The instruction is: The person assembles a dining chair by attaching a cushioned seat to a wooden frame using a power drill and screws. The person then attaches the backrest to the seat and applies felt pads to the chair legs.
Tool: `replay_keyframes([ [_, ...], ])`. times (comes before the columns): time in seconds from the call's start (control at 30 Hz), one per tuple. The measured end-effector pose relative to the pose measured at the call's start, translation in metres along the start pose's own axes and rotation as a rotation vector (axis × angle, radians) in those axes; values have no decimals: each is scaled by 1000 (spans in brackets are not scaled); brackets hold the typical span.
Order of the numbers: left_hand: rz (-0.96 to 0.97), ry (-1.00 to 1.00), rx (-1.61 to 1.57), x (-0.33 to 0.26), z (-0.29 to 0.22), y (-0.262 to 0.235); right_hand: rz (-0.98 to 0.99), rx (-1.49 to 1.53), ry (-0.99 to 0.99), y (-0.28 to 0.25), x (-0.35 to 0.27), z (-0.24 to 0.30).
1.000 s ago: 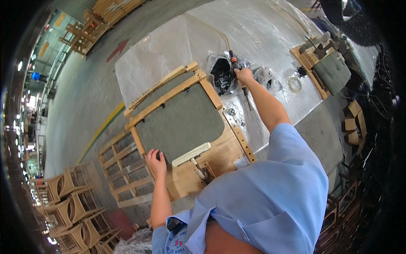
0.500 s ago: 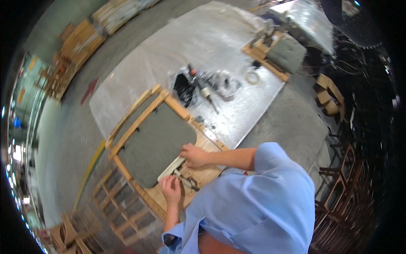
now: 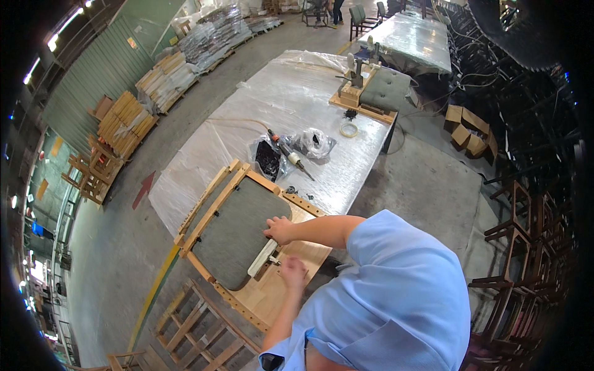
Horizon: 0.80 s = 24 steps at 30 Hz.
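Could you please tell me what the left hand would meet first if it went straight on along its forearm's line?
Probably the right forearm, though depth is unclear and the left hand might pass beneath it.

The table [image 3: 349,170] bears a wooden jig [image 3: 260,303] and power tool [image 3: 292,157].

The panel [image 3: 238,229] is grey-green, the bar [image 3: 262,258] cream, the wooden frame [image 3: 228,192] tan, the shirt [image 3: 399,284] light blue.

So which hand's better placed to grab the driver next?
Probably the right hand: it's by the far end of the white bar, on the side toward the driver. The left hand, blurred, is closer to the body, with the right forearm between it and the driver.
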<state>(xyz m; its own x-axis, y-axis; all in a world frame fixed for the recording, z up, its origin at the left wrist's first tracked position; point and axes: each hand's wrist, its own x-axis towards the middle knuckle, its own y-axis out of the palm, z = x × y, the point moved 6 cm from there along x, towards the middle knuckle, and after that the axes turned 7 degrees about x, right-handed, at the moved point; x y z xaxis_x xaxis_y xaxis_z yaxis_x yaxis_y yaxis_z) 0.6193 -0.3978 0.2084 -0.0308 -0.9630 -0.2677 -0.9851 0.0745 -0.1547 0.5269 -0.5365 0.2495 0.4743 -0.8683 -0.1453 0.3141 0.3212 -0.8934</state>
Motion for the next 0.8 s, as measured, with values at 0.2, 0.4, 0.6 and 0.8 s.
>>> replay_keyframes([
  [0.2,157,188,-31,-29,-11,-7,-138,48,-28,12,-22,-14],
  [0.4,-138,148,-217,-5,32,-53,-344,242,121,-11,-30,-34],
  [0.6,-776,-220,421,42,35,-197,-282,686,621,-20,-5,-119],
  [0.8,-924,-547,279,85,32,-207,-130,824,641,-16,21,-149],
])
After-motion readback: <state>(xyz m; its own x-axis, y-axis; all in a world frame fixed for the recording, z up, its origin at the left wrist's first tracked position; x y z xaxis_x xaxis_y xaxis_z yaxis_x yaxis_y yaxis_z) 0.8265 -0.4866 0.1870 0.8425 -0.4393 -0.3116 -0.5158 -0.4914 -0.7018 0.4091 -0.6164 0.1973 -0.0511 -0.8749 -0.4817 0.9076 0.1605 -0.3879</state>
